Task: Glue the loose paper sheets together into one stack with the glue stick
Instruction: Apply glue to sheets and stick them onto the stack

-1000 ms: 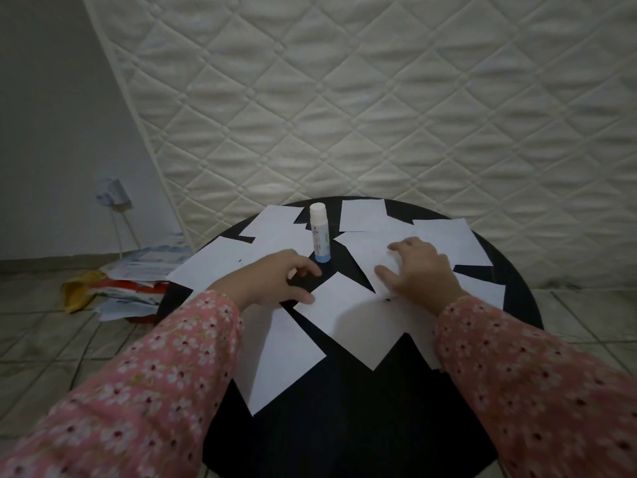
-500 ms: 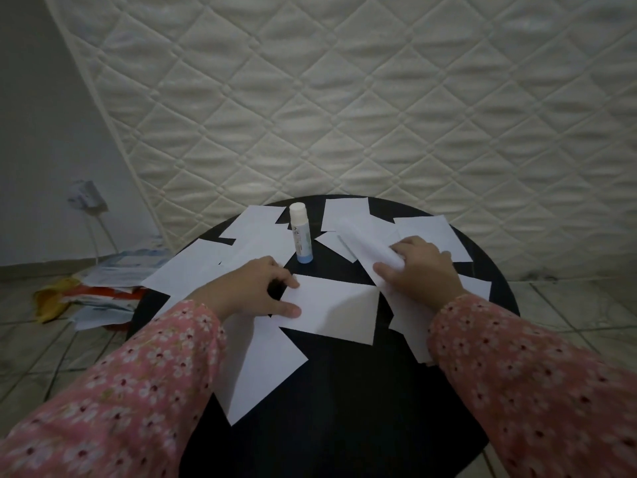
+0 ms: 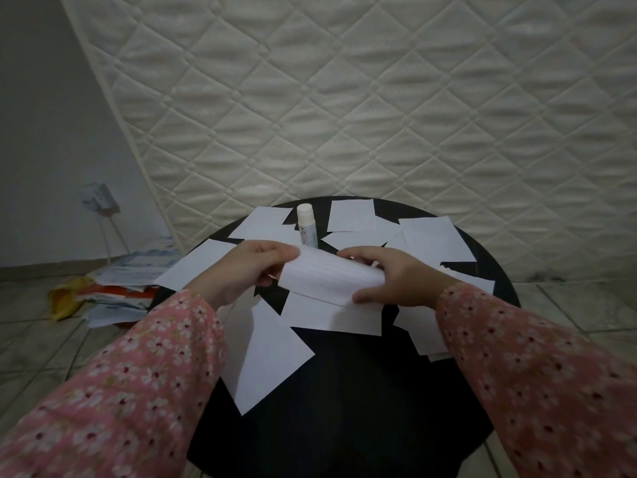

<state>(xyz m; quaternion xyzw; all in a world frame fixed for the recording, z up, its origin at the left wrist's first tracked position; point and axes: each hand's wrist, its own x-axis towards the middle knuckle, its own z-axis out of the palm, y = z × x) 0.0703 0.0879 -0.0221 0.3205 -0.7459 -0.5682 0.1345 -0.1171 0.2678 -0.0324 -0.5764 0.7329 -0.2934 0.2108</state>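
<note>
I see both hands lifting one sheet [image 3: 331, 276] above the desk [image 3: 344, 408]: left hand [image 3: 248, 270] pinches its left edge, right hand [image 3: 393, 276] grips the right. Glue stick [image 3: 306, 225] stands upright just beyond, loose sheets [image 3: 272, 353] scattered around.

Round black table [image 3: 344, 408] is carrying loose white paper sheets [image 3: 272, 353] scattered and overlapping across its top, some poking over the left and right edges. Glue stick [image 3: 307, 225] is standing upright near the far edge, between sheets. Table is sitting on a tiled floor [image 3: 41, 346].
</note>
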